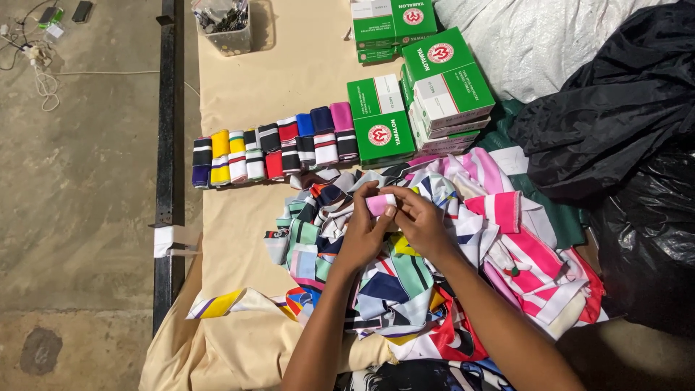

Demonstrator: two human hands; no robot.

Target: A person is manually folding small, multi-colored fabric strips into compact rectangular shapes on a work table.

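My left hand (pixel 364 233) and my right hand (pixel 422 222) meet over a heap of striped, many-coloured fabric strips (pixel 434 253). Both grip a small folded pink and white strip (pixel 380 203) between thumbs and fingers. Beyond the heap, a neat row of rolled striped strips (pixel 271 150) lies side by side on the beige cloth-covered table (pixel 282 65); the row runs from a dark purple roll at the left to a pink one at the right.
Green and white boxes (pixel 423 87) are stacked behind the heap. A clear tub of small items (pixel 224 25) stands at the back. Black plastic bags (pixel 622 137) and a white sack (pixel 536 36) lie at the right. A black metal rail (pixel 166 145) borders the table's left edge.
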